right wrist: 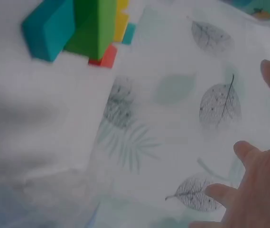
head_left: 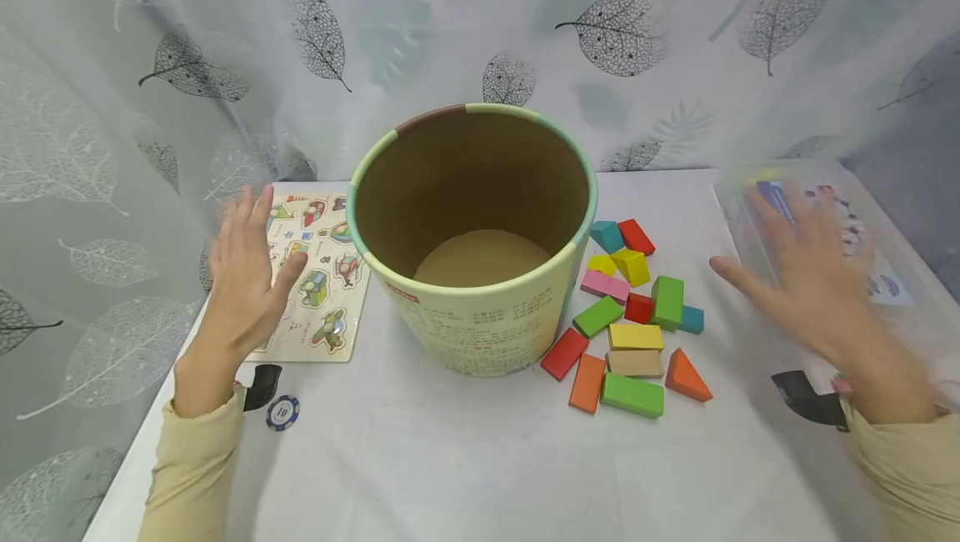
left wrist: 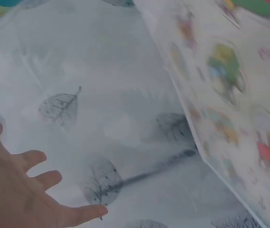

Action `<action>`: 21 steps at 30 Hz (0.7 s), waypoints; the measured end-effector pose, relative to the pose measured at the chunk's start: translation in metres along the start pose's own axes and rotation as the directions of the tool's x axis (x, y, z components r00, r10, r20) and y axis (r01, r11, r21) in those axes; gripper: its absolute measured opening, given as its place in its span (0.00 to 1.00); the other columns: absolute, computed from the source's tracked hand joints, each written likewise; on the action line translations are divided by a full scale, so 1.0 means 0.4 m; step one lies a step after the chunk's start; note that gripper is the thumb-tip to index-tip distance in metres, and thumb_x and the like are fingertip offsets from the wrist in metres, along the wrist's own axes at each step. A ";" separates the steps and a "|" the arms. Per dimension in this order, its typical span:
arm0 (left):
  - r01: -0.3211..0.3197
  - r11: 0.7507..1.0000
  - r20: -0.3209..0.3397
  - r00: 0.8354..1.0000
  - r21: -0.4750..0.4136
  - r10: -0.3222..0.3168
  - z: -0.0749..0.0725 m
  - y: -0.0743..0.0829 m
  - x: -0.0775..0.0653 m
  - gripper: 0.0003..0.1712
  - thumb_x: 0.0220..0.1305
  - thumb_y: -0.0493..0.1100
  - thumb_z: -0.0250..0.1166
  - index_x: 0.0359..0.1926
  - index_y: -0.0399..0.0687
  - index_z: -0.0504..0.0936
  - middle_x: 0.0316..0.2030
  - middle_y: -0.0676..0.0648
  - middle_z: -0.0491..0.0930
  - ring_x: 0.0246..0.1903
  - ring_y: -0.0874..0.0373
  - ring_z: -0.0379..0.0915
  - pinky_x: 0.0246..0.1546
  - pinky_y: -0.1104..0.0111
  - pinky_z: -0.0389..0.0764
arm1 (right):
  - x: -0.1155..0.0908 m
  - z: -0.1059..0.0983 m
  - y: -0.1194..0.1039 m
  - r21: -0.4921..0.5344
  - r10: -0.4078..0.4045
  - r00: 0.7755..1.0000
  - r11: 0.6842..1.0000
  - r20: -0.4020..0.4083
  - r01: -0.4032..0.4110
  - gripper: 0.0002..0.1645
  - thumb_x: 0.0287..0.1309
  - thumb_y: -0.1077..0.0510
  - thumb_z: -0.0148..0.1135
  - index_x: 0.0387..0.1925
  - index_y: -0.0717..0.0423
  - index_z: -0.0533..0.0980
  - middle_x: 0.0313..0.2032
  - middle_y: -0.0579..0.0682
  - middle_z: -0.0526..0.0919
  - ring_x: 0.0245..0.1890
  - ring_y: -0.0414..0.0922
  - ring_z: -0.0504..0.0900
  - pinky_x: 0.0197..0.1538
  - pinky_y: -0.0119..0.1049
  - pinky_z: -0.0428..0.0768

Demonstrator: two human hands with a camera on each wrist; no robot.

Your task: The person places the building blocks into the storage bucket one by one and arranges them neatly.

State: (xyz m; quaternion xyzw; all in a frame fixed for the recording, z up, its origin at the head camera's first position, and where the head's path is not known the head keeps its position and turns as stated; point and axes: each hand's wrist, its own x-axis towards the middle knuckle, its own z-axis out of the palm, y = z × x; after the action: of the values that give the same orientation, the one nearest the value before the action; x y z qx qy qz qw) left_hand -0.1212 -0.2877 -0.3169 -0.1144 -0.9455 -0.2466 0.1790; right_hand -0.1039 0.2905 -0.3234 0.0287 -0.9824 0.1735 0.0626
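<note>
My left hand (head_left: 243,283) hovers with spread fingers over the left edge of a wooden picture puzzle board (head_left: 318,342). In the left wrist view, the same hand (left wrist: 25,190) holds nothing. My right hand (head_left: 813,275) is raised and blurred above a clear plastic box (head_left: 930,308) at the right. Its fingers stand apart and grip nothing. Between the hands is a large round bucket (head_left: 480,325) with a printed outside and an empty brown inside. Beside it lies a loose group of coloured wooden blocks, among them a green block (head_left: 632,395) and an orange triangle (head_left: 686,377).
A blue-and-white poker chip (head_left: 282,413) lies near my left wrist. A white cloth (head_left: 450,459) covers the table. Behind and at the sides hangs a leaf-patterned curtain (head_left: 435,33).
</note>
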 end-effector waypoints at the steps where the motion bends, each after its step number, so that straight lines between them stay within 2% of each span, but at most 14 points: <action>1: -0.017 0.997 -0.013 1.000 -0.078 0.016 -0.004 0.016 0.002 0.46 0.67 0.71 0.44 0.78 0.63 0.40 0.78 0.48 0.37 0.77 0.45 0.27 0.68 0.34 0.30 | 0.002 0.005 -0.008 0.006 -0.005 1.000 1.000 0.013 0.005 0.54 0.61 0.32 0.52 0.78 0.38 0.37 0.78 0.53 0.29 0.75 0.63 0.21 0.59 0.80 0.24; 3: -0.050 0.972 -0.031 0.999 -0.231 0.044 -0.010 0.052 0.008 0.45 0.66 0.73 0.43 0.78 0.64 0.42 0.78 0.52 0.40 0.77 0.51 0.30 0.72 0.42 0.31 | 0.006 0.016 -0.021 0.020 -0.036 0.999 0.999 0.033 0.035 0.54 0.60 0.34 0.56 0.78 0.39 0.38 0.78 0.55 0.31 0.75 0.65 0.25 0.62 0.79 0.28; 5: -0.079 0.924 -0.038 0.997 -0.374 0.070 -0.016 0.091 0.015 0.45 0.66 0.74 0.42 0.77 0.64 0.44 0.77 0.55 0.42 0.76 0.56 0.34 0.74 0.47 0.36 | 0.008 0.030 -0.031 0.044 -0.073 0.995 0.997 0.065 0.070 0.56 0.58 0.36 0.61 0.78 0.40 0.40 0.78 0.57 0.35 0.75 0.66 0.31 0.62 0.79 0.35; 8: -0.092 0.828 -0.033 0.995 -0.553 0.089 -0.019 0.150 0.023 0.43 0.67 0.72 0.43 0.77 0.65 0.45 0.76 0.56 0.46 0.76 0.58 0.40 0.74 0.48 0.43 | 0.007 0.053 -0.039 0.104 -0.123 0.983 0.989 0.133 0.110 0.60 0.54 0.40 0.68 0.78 0.41 0.42 0.77 0.61 0.40 0.74 0.67 0.41 0.62 0.78 0.46; 10: -0.096 0.760 -0.025 0.994 -0.643 0.105 -0.017 0.184 0.030 0.43 0.67 0.71 0.44 0.77 0.64 0.46 0.76 0.53 0.48 0.75 0.57 0.43 0.72 0.46 0.48 | 0.005 0.066 -0.042 0.145 -0.147 0.974 0.982 0.175 0.122 0.62 0.50 0.41 0.71 0.77 0.43 0.45 0.76 0.63 0.45 0.73 0.67 0.47 0.61 0.77 0.52; 12: -0.082 0.704 -0.011 0.995 -0.705 0.104 -0.011 0.212 0.037 0.44 0.66 0.72 0.46 0.77 0.64 0.46 0.75 0.52 0.50 0.75 0.55 0.45 0.71 0.44 0.50 | 0.003 0.078 -0.043 0.169 -0.159 0.966 0.978 0.206 0.125 0.62 0.48 0.42 0.73 0.77 0.47 0.48 0.74 0.64 0.49 0.71 0.67 0.52 0.60 0.76 0.56; 14: -0.049 0.671 0.022 0.995 -0.740 0.096 -0.006 0.235 0.044 0.45 0.65 0.73 0.47 0.76 0.65 0.46 0.75 0.50 0.51 0.75 0.53 0.46 0.70 0.43 0.49 | 0.002 0.089 -0.043 0.184 -0.169 0.961 0.974 0.219 0.130 0.60 0.47 0.43 0.74 0.75 0.51 0.52 0.72 0.64 0.53 0.69 0.66 0.56 0.60 0.74 0.59; 16: -0.007 0.650 0.053 0.996 -0.760 0.073 0.000 0.253 0.049 0.44 0.65 0.72 0.48 0.76 0.66 0.46 0.75 0.51 0.51 0.74 0.52 0.47 0.69 0.41 0.49 | 0.000 0.099 -0.040 0.185 -0.176 0.959 0.973 0.220 0.137 0.58 0.47 0.43 0.75 0.73 0.56 0.55 0.70 0.65 0.57 0.67 0.66 0.58 0.60 0.73 0.61; 18: 0.031 0.645 0.085 0.995 -0.764 0.052 0.005 0.266 0.053 0.41 0.67 0.68 0.47 0.76 0.67 0.46 0.74 0.51 0.51 0.74 0.51 0.48 0.69 0.41 0.48 | -0.002 0.107 -0.037 0.194 -0.185 0.957 0.971 0.224 0.142 0.55 0.48 0.44 0.74 0.72 0.59 0.58 0.69 0.66 0.59 0.65 0.66 0.60 0.59 0.73 0.62; 21: 0.069 0.611 0.115 0.993 -0.788 0.036 0.017 0.279 0.057 0.39 0.68 0.61 0.48 0.76 0.68 0.45 0.74 0.52 0.50 0.74 0.54 0.46 0.70 0.42 0.44 | -0.007 0.117 -0.036 0.210 -0.193 0.952 0.967 0.239 0.143 0.52 0.52 0.45 0.72 0.70 0.62 0.59 0.67 0.67 0.60 0.64 0.66 0.62 0.59 0.72 0.64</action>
State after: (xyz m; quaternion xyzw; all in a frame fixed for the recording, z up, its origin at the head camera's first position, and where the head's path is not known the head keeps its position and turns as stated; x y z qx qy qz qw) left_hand -0.1098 -0.1861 -0.2660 -0.1872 -0.7498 -0.6325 0.0512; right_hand -0.1055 0.2611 -0.3626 0.1406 -0.9550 0.2555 -0.0541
